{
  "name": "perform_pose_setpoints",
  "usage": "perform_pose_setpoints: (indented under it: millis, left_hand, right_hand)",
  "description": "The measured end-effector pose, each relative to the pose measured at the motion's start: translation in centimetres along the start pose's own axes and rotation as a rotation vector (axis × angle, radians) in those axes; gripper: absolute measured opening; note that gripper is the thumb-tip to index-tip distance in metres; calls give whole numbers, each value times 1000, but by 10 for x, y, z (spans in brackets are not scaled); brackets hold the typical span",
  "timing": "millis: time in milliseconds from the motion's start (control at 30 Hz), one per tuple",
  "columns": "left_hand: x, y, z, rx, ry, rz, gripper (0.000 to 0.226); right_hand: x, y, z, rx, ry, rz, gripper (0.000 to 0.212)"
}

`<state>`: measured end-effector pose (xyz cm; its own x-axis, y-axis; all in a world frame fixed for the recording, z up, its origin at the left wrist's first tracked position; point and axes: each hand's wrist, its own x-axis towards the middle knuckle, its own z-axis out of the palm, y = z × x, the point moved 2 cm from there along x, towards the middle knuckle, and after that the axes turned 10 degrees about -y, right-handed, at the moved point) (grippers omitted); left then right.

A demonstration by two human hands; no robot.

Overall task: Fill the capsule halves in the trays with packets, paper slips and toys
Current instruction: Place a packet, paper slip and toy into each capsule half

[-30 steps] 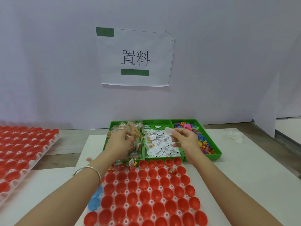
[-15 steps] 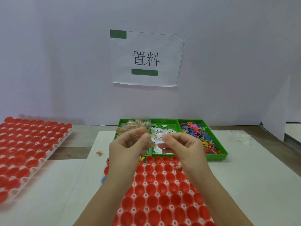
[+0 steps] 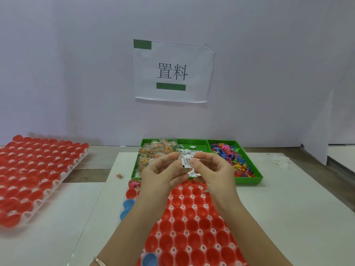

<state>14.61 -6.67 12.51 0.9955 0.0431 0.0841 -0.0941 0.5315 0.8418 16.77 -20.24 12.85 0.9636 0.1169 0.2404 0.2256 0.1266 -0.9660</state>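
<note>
Both hands are raised together above the far edge of the near tray of red capsule halves (image 3: pixel 194 225). My right hand (image 3: pixel 213 171) pinches a white printed paper slip (image 3: pixel 186 161) between thumb and forefinger. My left hand (image 3: pixel 163 173) has its fingers curled beside the slip, fingertips close to it; what it holds is hidden. Behind the hands stands a green three-part bin (image 3: pixel 257 177): clear packets (image 3: pixel 153 152) on the left, paper slips (image 3: pixel 184 150) in the middle, coloured toys (image 3: pixel 230 156) on the right.
A second tray of red capsule halves (image 3: pixel 38 175) lies at the left. Blue capsule halves (image 3: pixel 128 204) sit along the near tray's left edge. A stray packet (image 3: pixel 119 176) lies on the white table. A paper sign (image 3: pixel 172 72) hangs on the back wall.
Both hands have left the bin and come together over the near tray's far edge, the right one bringing a paper slip with it. The head has turned slightly left.
</note>
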Motion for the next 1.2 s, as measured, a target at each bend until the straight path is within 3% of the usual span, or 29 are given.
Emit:
perform_pose_setpoints:
  millis: [133, 267, 467, 567, 667, 733, 800, 900, 1000, 1200]
  left_hand:
    - [-1, -1, -4, -21, -13, 7, 21]
    - [-5, -1, -7, -77, -62, -19, 44]
    - [-1, -16, -11, 60, -108, -116, 23]
    - [7, -16, -14, 82, -80, -107, 21]
    - [16, -12, -19, 48, -17, -89, 23]
    - [18, -10, -22, 52, -8, -77, 23]
    - [20, -7, -24, 83, 9, -74, 22]
    - [24, -7, -29, 112, 55, -47, 24]
    - [27, -8, -34, 91, 79, -27, 27]
    - [22, -10, -43, 133, 81, -23, 11]
  right_hand:
    - [-4, 3, 4, 62, -31, 53, 22]
    - [-8, 3, 4, 84, -32, 24, 29]
    - [-12, 11, -5, 100, -36, 18, 28]
    - [-2, 12, -14, 27, -103, 60, 38]
    - [31, 22, -45, -185, -41, 48, 33]
    - [62, 35, -79, -505, 73, 77, 24]
    - [91, 53, -113, -849, 89, 226, 29]
    - [116, 82, -148, -1184, -44, 461, 37]
    - [123, 98, -153, -1357, -145, 499, 38]
    - [121, 88, -152, -1511, -22, 416, 13]
